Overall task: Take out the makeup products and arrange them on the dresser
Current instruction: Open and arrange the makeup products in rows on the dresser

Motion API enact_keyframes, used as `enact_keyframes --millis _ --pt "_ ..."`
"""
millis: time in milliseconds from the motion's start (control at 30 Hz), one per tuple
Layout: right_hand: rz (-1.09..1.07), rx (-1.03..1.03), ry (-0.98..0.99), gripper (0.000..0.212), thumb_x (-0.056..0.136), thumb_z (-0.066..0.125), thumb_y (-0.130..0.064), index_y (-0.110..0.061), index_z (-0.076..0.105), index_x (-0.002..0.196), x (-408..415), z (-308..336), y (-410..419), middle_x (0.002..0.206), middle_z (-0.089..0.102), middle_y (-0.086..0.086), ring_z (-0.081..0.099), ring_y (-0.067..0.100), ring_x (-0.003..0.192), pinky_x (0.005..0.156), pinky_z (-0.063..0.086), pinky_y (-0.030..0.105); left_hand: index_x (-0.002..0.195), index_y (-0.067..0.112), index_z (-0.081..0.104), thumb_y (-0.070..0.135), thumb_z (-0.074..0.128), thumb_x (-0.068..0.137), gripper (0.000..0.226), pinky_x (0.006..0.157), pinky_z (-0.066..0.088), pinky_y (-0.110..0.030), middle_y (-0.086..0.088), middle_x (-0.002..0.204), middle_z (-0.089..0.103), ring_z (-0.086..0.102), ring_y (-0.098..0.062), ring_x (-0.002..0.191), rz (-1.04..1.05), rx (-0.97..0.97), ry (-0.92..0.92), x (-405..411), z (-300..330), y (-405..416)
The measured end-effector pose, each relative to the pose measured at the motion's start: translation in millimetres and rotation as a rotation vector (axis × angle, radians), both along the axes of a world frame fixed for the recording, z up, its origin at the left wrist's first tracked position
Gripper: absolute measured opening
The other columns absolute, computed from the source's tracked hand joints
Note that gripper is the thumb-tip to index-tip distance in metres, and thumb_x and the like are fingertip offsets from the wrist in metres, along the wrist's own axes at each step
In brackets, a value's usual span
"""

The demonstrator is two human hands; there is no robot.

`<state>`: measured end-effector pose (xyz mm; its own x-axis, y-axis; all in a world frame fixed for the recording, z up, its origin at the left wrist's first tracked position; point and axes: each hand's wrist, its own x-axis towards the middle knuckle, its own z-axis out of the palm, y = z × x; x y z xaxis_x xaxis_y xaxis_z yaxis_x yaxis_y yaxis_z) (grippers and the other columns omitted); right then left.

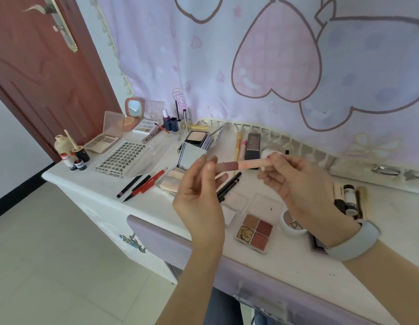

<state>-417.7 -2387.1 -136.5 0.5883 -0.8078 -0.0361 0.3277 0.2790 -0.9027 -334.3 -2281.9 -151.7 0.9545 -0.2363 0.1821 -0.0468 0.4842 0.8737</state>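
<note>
The dresser (105, 195) is carrying scattered makeup. Above its middle, the left hand (199, 195) is pinching a lip gloss tube (239, 164) at nine o'clock; the right hand (295, 181) is gripping its three o'clock end.

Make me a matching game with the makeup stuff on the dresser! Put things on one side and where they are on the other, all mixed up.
Things:
1. lip gloss tube
2. false lash sheet
3. four-colour eyeshadow palette
4. red pencil

Places:
A. near the front edge of the dresser, below the right hand
B. held in the air between both hands, left hand at one end
C. far left, next to the small bottles
D. lying beside the black pencils, just in front of the lash sheet

Pairs: 1-B, 2-C, 3-A, 4-D
</note>
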Motion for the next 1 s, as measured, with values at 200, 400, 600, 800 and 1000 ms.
enact_keyframes --millis 200,400,600,800,1000 --pt "0.122 0.070 0.065 0.016 0.091 0.054 -0.015 -0.011 0.052 0.076 4.9 -3.5 17.6 0.052 0.059 0.001 0.055 0.012 0.042 0.042 0.046 0.018 0.085 0.018 0.066 0.003 0.061 0.085 0.015 0.067 0.055 -0.022 -0.001 0.087 0.070 0.067 -0.017 0.090 0.110 -0.089 -0.037 7.7 4.2 0.9" --pt "0.101 0.078 0.126 0.017 0.094 0.051 -0.020 -0.013 0.047 0.079 1.9 -0.2 12.3 0.049 0.044 -0.001 0.032 0.008 0.035 0.036 0.029 0.016 0.093 0.023 0.053 0.011 0.055 0.091 0.012 0.067 0.054 -0.023 0.011 0.081 0.064 0.065 -0.011 0.071 -0.026 0.183 -0.401 13.5 -5.7 13.6" --pt "0.042 -0.178 0.163 0.020 0.098 0.040 -0.013 -0.005 0.050 0.083 6.1 8.5 14.8 0.044 0.030 -0.009 0.021 0.005 0.038 0.037 0.019 0.015 0.097 0.015 0.059 0.012 0.039 0.097 0.021 0.056 0.034 -0.007 0.012 0.074 0.051 0.048 0.002 0.061 -0.001 0.513 -0.627 19.6 -14.1 18.3" --pt "-0.017 -0.627 0.169 0.018 0.097 0.040 -0.008 -0.017 0.050 0.084 4.3 -3.6 11.4 0.046 0.037 -0.013 0.028 0.003 0.042 0.043 0.027 0.015 0.091 0.011 0.063 0.017 0.035 0.098 0.029 0.047 0.030 -0.012 0.018 0.053 0.050 0.043 -0.002 0.048 -0.046 0.506 -0.496 20.9 -14.1 16.5" --pt "0.121 -0.950 0.301 0.018 0.092 0.043 -0.017 -0.034 0.047 0.087 -6.6 -0.7 -1.5 0.068 0.047 0.002 0.044 0.034 0.060 0.055 0.038 0.041 0.077 0.022 0.065 0.034 0.033 0.096 0.039 0.048 0.027 -0.024 0.012 0.043 0.039 0.030 -0.006 0.045 -0.242 0.545 -0.379 31.3 -15.2 22.0"
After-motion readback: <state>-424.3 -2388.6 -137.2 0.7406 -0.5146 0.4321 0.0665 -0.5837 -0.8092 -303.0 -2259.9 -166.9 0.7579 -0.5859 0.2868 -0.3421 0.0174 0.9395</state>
